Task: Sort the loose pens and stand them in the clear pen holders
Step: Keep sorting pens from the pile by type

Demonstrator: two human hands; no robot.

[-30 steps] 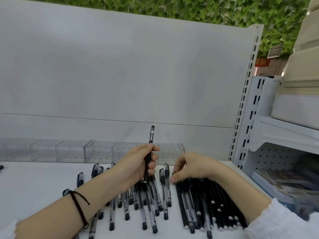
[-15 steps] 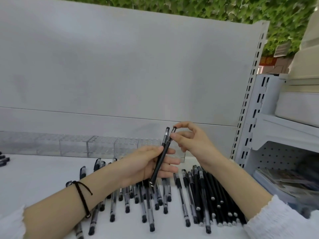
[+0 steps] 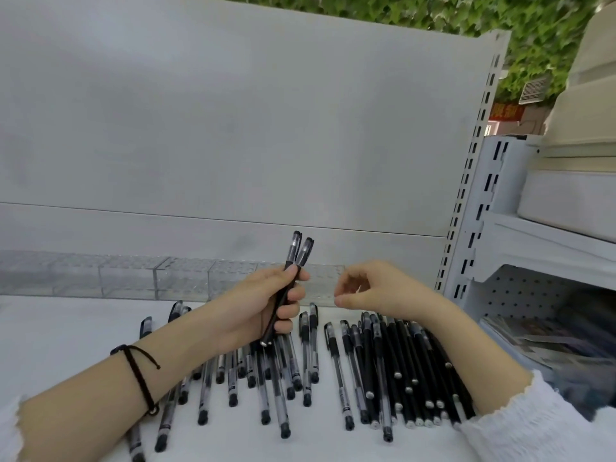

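Note:
My left hand (image 3: 266, 303) grips two black pens (image 3: 296, 258) upright, caps pointing up, above the shelf. My right hand (image 3: 370, 288) hovers just to the right of them with loosely curled fingers, holding nothing. Several clear-barrelled pens (image 3: 276, 371) lie loose on the white shelf (image 3: 50, 335) under my left hand. A pile of all-black pens (image 3: 410, 365) lies under my right forearm. A row of clear pen holders (image 3: 133, 276) stands along the back panel, behind both hands; no pens stand in them.
A white back panel (image 3: 233, 128) rises behind the holders. A slotted upright (image 3: 473, 168) closes the shelf on the right, with a second white shelf unit (image 3: 546, 248) and stacked papers (image 3: 550, 338) beyond it.
My right hand lifted a second black pen from the pile, passed it to my left hand, then let go and drew back to the right. My left hand now holds two pens.

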